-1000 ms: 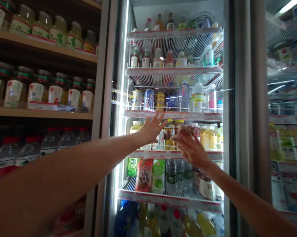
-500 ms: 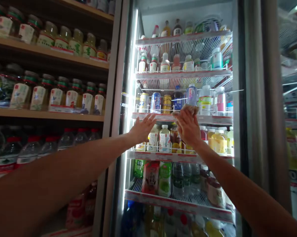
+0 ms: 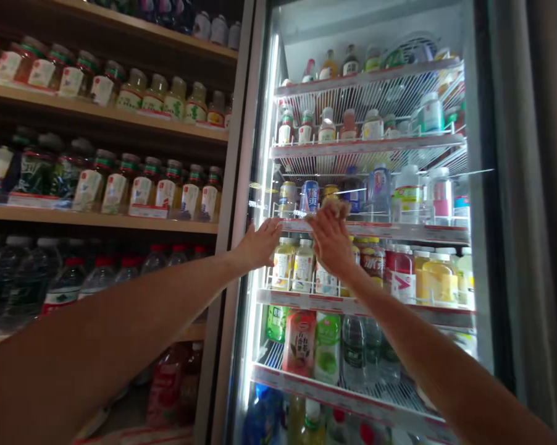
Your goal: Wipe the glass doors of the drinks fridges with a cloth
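The two hands of the person are raised before the glass front (image 3: 259, 201) of a lit drinks cooler (image 3: 362, 34). The right hand (image 3: 331, 244) holds a crumpled, pale brownish cloth (image 3: 338, 206); its fingers point upward and are bent over the cloth, near the middle of the glass. The left hand (image 3: 260, 244) holds nothing; its fingers are spread a little, and it is beside the bright left edge of the cooler. Whether its palm touches the glass, I cannot tell. Behind the cloth, inside the cooler, stands a gold can (image 3: 330, 190), which is partly covered, and just left of it is a blue can (image 3: 309, 196). On the shelf below, pale bottles (image 3: 302, 266) are seen between the two hands, and a bottle with red drink (image 3: 401, 275) stands to the right. One level lower are a red pack (image 3: 299, 343) and a green pack (image 3: 327, 346), side by side. To the left of the cooler, wooden shelves (image 3: 97, 217) carry rows of green-capped bottles (image 3: 142, 185), and lower down there are red-capped bottles (image 3: 97, 278).
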Action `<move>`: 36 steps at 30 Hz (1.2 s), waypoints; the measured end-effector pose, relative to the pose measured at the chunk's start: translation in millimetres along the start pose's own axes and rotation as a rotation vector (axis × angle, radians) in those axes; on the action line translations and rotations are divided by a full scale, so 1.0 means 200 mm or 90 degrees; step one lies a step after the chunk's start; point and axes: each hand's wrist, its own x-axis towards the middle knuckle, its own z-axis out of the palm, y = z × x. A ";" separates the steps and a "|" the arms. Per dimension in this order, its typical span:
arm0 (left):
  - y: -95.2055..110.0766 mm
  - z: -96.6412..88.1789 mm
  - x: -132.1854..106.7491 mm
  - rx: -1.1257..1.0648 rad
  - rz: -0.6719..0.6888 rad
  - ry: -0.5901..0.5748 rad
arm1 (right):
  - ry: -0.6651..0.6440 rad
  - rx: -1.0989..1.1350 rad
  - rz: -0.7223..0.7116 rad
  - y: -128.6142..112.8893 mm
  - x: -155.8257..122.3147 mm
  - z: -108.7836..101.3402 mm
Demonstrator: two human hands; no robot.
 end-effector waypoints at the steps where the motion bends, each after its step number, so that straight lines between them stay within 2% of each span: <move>1: 0.00 0.00 0.00 0.002 0.009 0.003 | -0.040 0.016 -0.062 -0.06 -0.04 0.02; 3: -0.01 0.01 0.00 0.007 0.022 0.008 | -0.124 0.048 -0.215 -0.17 -0.14 0.06; 5: -0.02 0.01 -0.01 0.012 0.033 0.015 | -0.161 0.061 -0.290 -0.21 -0.19 0.06; 6: -0.02 0.02 -0.01 0.014 0.036 0.020 | -0.152 0.052 -0.271 -0.19 -0.18 0.05; 10: 0.00 0.03 -0.02 0.018 0.063 0.054 | -0.031 -0.021 -0.006 -0.05 -0.05 0.00; 11: 0.01 0.03 -0.01 0.018 0.077 0.063 | -0.020 -0.024 0.024 -0.03 -0.04 -0.01; 12: 0.02 0.02 0.00 0.018 0.089 0.074 | -0.026 -0.018 0.016 -0.03 -0.05 -0.01; 16: 0.09 -0.02 0.06 -0.003 0.115 0.113 | -0.065 -0.007 -0.131 0.00 -0.16 -0.03; 18: 0.14 -0.05 0.08 -0.014 0.117 0.115 | -0.019 -0.055 -0.086 0.12 -0.19 -0.10; 23: 0.21 -0.07 0.11 -0.031 0.090 0.110 | 0.196 -0.179 0.180 0.63 -0.30 -0.35; 25: 0.22 -0.06 0.11 -0.043 0.084 0.118 | 0.265 -0.203 0.256 0.70 -0.38 -0.39; 27: 0.23 -0.06 0.12 -0.063 0.077 0.130 | 0.298 -0.216 0.285 0.64 -0.45 -0.37; 28: 0.25 -0.06 0.13 -0.070 0.088 0.139 | 0.279 -0.206 0.266 0.57 -0.48 -0.34; 29: 0.28 -0.07 0.13 -0.075 0.110 0.150 | 0.239 -0.188 0.229 0.49 -0.50 -0.31; 31: 0.35 -0.10 0.15 -0.082 0.185 0.179 | 0.103 -0.121 0.110 0.39 -0.53 -0.27; 33: 0.45 -0.14 0.17 -0.093 0.269 0.210 | 0.030 -0.080 0.048 0.39 -0.54 -0.29; 34: 0.50 -0.16 0.18 -0.102 0.303 0.223 | 0.047 -0.082 0.063 0.43 -0.54 -0.31; 36: 0.58 -0.21 0.19 -0.116 0.362 0.242 | 0.146 -0.100 0.156 0.54 -0.52 -0.38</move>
